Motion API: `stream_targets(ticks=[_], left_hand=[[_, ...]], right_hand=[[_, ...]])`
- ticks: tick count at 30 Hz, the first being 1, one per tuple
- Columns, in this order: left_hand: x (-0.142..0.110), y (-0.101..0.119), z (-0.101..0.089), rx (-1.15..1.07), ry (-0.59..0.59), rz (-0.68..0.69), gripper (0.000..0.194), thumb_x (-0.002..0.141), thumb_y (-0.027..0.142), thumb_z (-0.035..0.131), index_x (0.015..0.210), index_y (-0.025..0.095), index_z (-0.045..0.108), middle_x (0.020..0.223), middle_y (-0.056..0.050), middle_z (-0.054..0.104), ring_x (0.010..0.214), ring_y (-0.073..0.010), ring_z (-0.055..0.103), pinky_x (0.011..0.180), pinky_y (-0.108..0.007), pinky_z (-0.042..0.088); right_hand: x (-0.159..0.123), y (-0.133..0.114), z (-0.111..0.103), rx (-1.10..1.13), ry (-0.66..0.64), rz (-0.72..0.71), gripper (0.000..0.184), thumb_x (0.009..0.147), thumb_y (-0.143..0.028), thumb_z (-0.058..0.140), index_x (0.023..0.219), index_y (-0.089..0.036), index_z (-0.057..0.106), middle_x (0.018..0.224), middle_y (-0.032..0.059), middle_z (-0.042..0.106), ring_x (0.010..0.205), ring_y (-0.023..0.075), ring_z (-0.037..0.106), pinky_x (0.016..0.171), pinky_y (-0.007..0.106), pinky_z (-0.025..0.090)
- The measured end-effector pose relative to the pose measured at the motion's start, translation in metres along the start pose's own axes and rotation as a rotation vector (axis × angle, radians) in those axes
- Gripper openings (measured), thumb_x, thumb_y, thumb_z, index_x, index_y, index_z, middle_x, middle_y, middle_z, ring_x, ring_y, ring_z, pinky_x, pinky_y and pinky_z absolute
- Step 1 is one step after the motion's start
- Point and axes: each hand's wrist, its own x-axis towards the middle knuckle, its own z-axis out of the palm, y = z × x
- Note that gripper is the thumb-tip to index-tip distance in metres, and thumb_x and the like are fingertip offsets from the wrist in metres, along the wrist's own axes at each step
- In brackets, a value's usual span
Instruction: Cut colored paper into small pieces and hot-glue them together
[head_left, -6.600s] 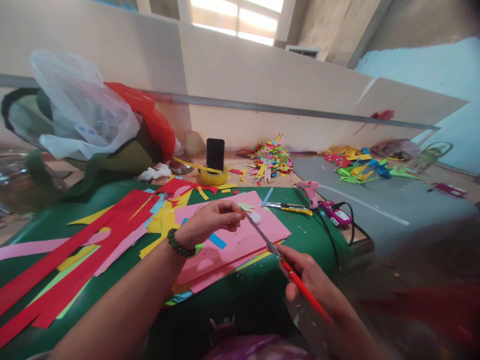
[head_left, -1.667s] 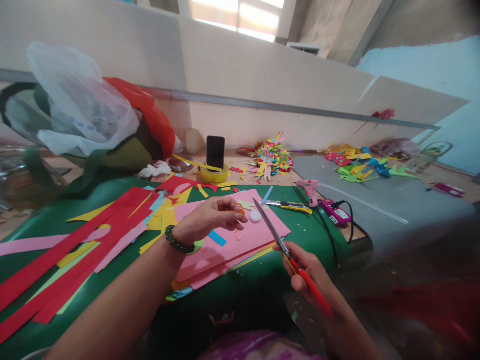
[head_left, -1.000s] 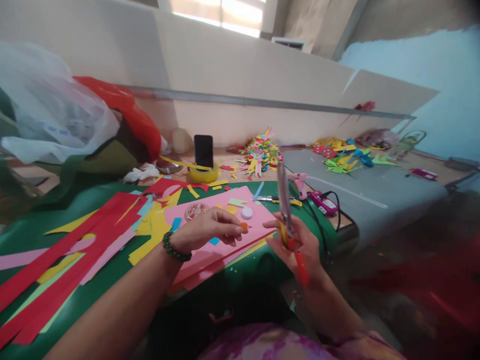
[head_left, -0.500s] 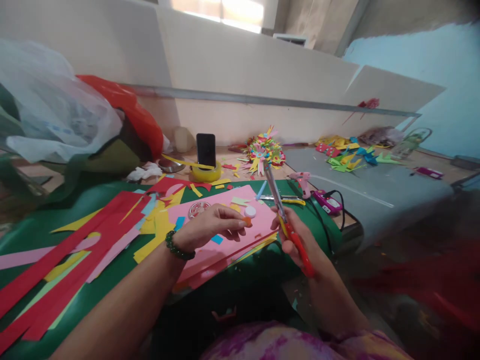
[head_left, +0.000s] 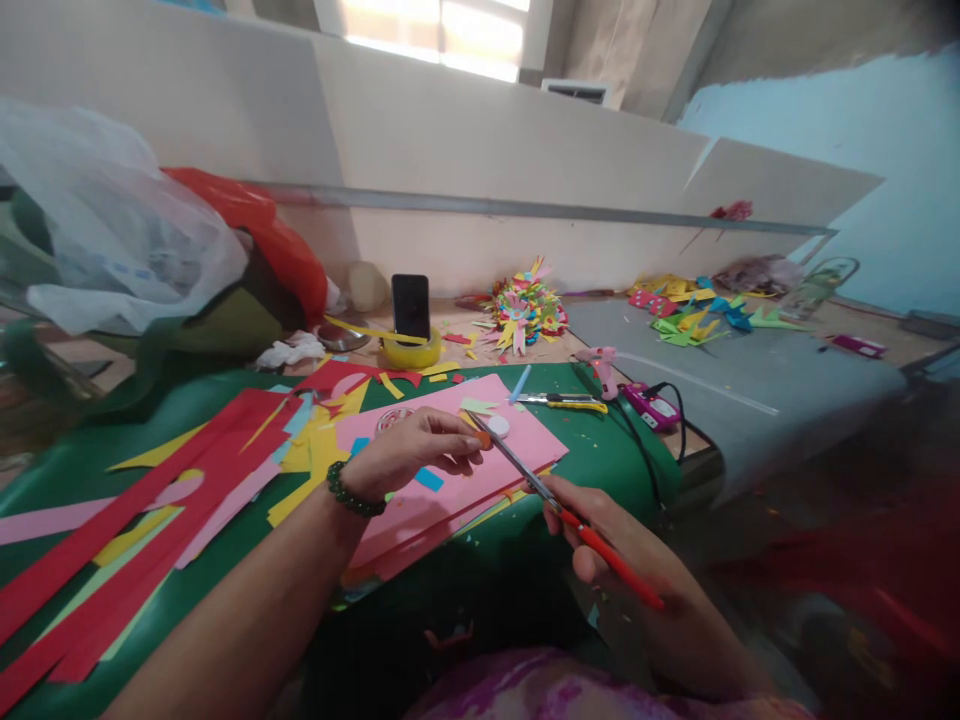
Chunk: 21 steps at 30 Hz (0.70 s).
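My left hand pinches a small piece of orange paper between thumb and fingertips, above a stack of pink paper. My right hand grips red-handled scissors. Their blades point up and left, passing right beside the orange piece; whether they touch it I cannot tell. On the pink paper lie a white round disc, a blue paper piece and a red-and-white round item, partly hidden behind my left hand.
Red paper strips lie at left. A phone stands behind a yellow tape roll. A utility knife, a pink glue gun and a purple power strip sit at right. Paper flowers are heaped at the back.
The scissors, raised upright and away from the orange paper a moment ago, have swung down and left so their blades lie beside it. My left hand keeps its pinch.
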Motion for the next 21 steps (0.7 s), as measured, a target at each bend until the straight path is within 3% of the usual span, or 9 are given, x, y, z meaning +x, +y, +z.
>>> stream_targets(ticks=[8,12,14,17,21], left_hand=[[-0.001,0.001,0.0,-0.005,0.004,-0.016,0.024,0.066,0.035,0.081,0.078,0.015,0.076,0.073,-0.006,0.072,0.063,-0.0135,0.064,0.064,-0.025,0.054],[-0.001,0.0,-0.001,-0.014,-0.006,-0.006,0.024,0.064,0.034,0.081,0.077,0.014,0.076,0.074,-0.006,0.073,0.065,-0.0138,0.065,0.066,-0.025,0.054],[-0.001,-0.001,-0.001,-0.003,-0.015,0.004,0.025,0.064,0.035,0.081,0.077,0.014,0.076,0.076,-0.007,0.073,0.066,-0.0141,0.065,0.066,-0.025,0.055],[-0.001,-0.003,-0.001,0.018,-0.026,0.022,0.027,0.065,0.037,0.08,0.078,0.014,0.076,0.078,-0.008,0.073,0.068,-0.0151,0.066,0.068,-0.026,0.055],[-0.002,-0.003,-0.001,0.055,-0.036,0.024,0.026,0.067,0.038,0.078,0.079,0.015,0.077,0.078,-0.007,0.073,0.07,-0.0149,0.066,0.068,-0.025,0.055]], right_hand=[[0.003,0.006,-0.001,-0.018,-0.027,0.005,0.086,0.058,-0.095,0.037,0.088,-0.017,0.057,0.065,-0.0038,0.047,0.055,0.0105,0.036,0.048,0.023,0.027],[0.0,0.006,0.002,0.01,-0.031,0.01,0.091,0.053,-0.097,0.034,0.087,-0.017,0.06,0.064,-0.0018,0.05,0.053,0.012,0.038,0.048,0.025,0.028],[-0.009,-0.004,0.007,0.032,0.035,0.01,0.09,0.057,-0.097,0.032,0.09,-0.019,0.063,0.069,0.0016,0.054,0.055,0.0147,0.043,0.049,0.027,0.032],[-0.026,-0.025,0.017,0.021,0.252,0.027,0.076,0.079,-0.084,0.029,0.108,-0.023,0.065,0.085,0.0064,0.06,0.068,0.0203,0.052,0.058,0.03,0.041],[-0.029,-0.029,0.017,0.034,0.248,0.025,0.078,0.08,-0.084,0.029,0.111,-0.024,0.066,0.084,0.0064,0.06,0.071,0.0213,0.053,0.061,0.03,0.044]])
